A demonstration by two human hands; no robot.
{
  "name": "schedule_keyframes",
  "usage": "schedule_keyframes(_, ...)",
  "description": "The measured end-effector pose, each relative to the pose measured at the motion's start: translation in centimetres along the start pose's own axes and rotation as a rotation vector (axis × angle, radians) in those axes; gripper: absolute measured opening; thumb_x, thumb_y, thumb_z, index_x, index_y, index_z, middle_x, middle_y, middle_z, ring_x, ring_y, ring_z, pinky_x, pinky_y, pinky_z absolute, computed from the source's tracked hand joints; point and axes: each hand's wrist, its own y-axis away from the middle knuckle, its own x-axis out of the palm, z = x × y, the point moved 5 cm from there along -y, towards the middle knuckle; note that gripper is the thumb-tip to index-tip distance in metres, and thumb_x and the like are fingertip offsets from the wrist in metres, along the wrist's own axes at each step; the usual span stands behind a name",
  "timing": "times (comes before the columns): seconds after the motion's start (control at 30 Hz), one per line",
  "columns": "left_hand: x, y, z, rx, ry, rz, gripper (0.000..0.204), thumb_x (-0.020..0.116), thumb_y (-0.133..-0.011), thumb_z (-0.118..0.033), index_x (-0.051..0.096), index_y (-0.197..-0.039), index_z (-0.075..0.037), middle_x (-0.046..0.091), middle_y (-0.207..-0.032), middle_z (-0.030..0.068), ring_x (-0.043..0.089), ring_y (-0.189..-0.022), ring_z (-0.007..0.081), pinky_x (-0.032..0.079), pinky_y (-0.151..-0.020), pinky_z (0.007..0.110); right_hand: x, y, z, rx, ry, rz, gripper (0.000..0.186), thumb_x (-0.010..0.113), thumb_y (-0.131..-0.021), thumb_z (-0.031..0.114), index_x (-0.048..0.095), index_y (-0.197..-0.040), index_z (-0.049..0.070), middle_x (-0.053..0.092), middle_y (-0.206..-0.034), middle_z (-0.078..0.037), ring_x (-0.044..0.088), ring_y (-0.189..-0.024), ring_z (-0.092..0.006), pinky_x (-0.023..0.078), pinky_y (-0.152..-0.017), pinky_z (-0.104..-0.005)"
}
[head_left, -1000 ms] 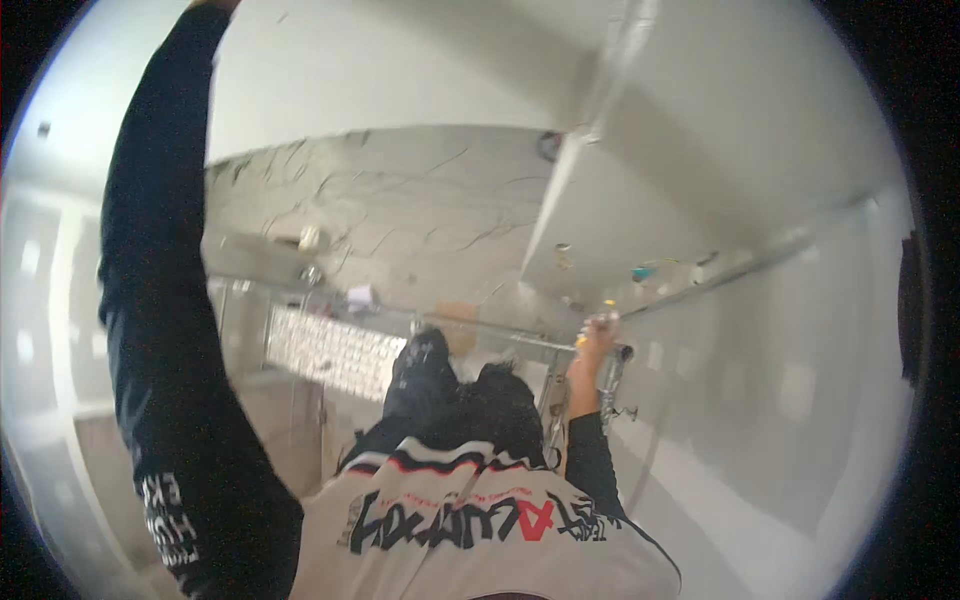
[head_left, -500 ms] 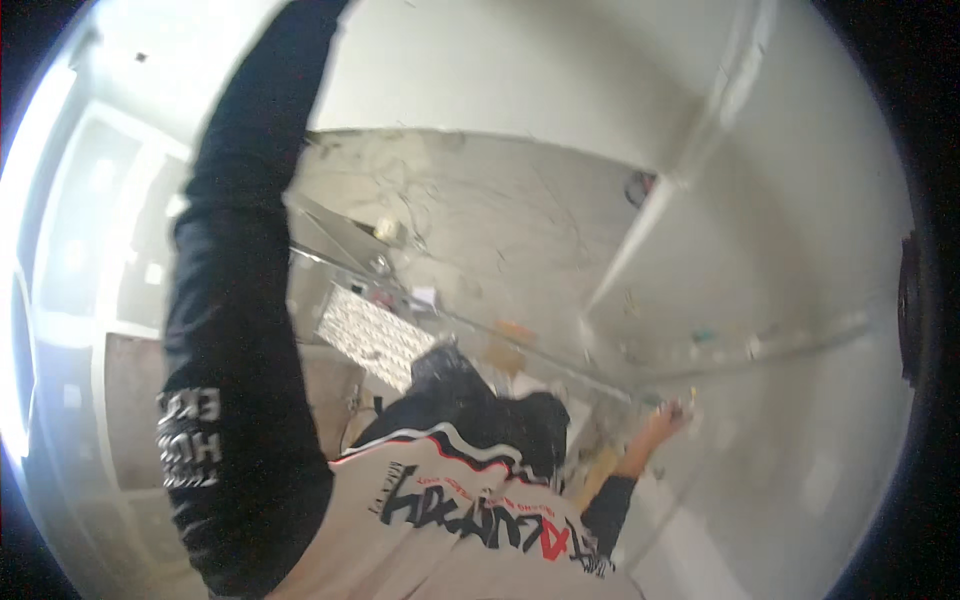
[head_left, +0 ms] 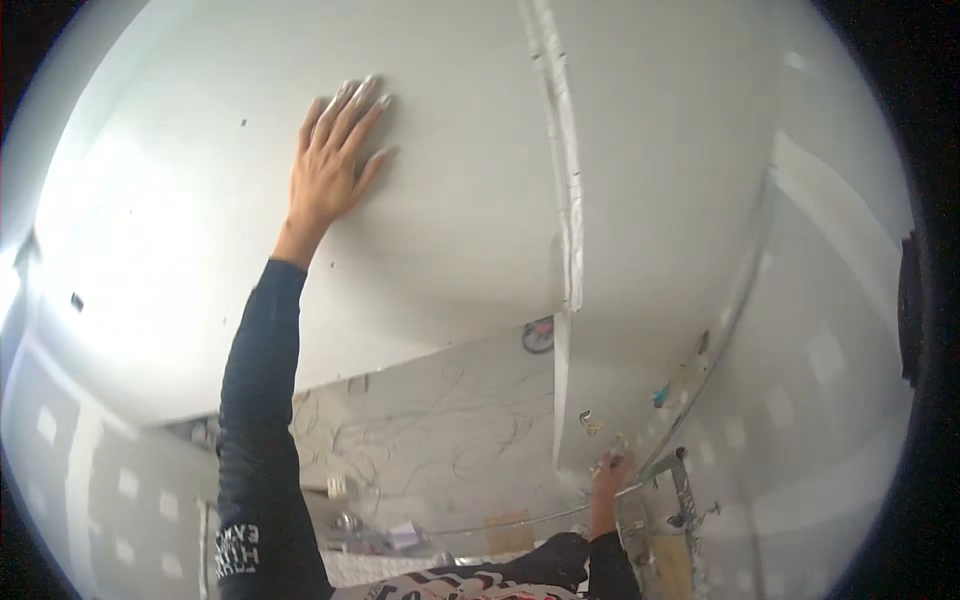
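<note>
My left hand (head_left: 332,165) lies open against a large white wall or ceiling board (head_left: 450,180), its fingers spread and whitened at the tips. The left arm, in a black sleeve, stretches far up. Low on the right, my right hand (head_left: 612,470) is small in view, beside the lower end of a pale upright edge (head_left: 562,390). Its fingers look curled; a small pale thing seems to be at them, too blurred to name. A whitish, ragged strip (head_left: 570,180) runs down the board to the right of my left hand.
A metal frame (head_left: 687,500) stands beside my right arm. Beyond the board's lower edge, the dusty floor (head_left: 430,420) carries thin lines like cables, a brown flat piece (head_left: 508,530) and a white box-like item (head_left: 405,535). Patched walls (head_left: 830,360) rise at both sides.
The view has tilted upward, bringing my left hand and more of the white board into sight. My right hand now appears lower and further left in the picture.
</note>
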Motion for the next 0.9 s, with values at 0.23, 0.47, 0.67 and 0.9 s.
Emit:
schedule_keyframes(0.23, -3.2, 1.5, -0.5, -0.004, 0.055, 0.023, 0.066, 0.06, -0.103, -0.043, 0.04, -0.161, -0.02, 0.034, -0.17, 0.0048, 0.026, -0.159, 0.0228, 0.017, -0.132, 0.048, 8.7, 11.4, 9.2, -0.01, -0.112, 0.101, 0.056, 0.066, -0.103, 0.013, 0.037, -0.149, 0.001, 0.056, -0.101, -0.01, 0.061, -0.083, -0.0168, 0.053, -0.068, -0.033)
schedule_keyframes(0.47, -3.4, 1.9, -0.3, 0.012, 0.149, 0.022, 0.062, 0.062, -0.102, -0.038, 0.045, -0.158, -0.018, 0.034, -0.17, 0.0043, 0.03, -0.157, 0.0234, 0.02, -0.132, 0.048, 12.7, 16.0, 12.2, -0.017, -0.327, 0.204, 0.049, 0.064, -0.105, 0.013, 0.039, -0.145, 0.005, 0.056, -0.097, -0.008, 0.056, -0.059, -0.0131, 0.05, -0.049, -0.0311)
schedule_keyframes(0.67, -2.3, 4.2, -2.4, -0.006, 0.145, 0.081, 0.069, 0.06, -0.103, -0.035, 0.034, -0.164, -0.016, 0.028, -0.172, 0.0059, 0.024, -0.159, 0.0242, 0.018, -0.132, 0.048, 12.8, 18.3, 11.3, -0.021, -0.288, 0.211, 0.052, 0.067, -0.103, 0.017, 0.039, -0.144, 0.004, 0.058, -0.093, -0.009, 0.06, -0.067, -0.0143, 0.049, -0.049, -0.0311)
schedule_keyframes(0.9, 0.3, 13.1, -11.1, 0.02, 0.619, 0.272, 0.059, 0.062, -0.102, -0.035, 0.051, -0.151, -0.003, 0.035, -0.167, 0.0197, 0.036, -0.151, 0.037, 0.03, -0.122, 0.051, 12.6, 18.5, 7.8, 0.0, -0.145, 0.211, 0.054, 0.065, -0.104, 0.021, 0.038, -0.144, -0.002, 0.06, -0.114, -0.018, 0.064, -0.088, -0.0269, 0.052, -0.075, -0.0417)
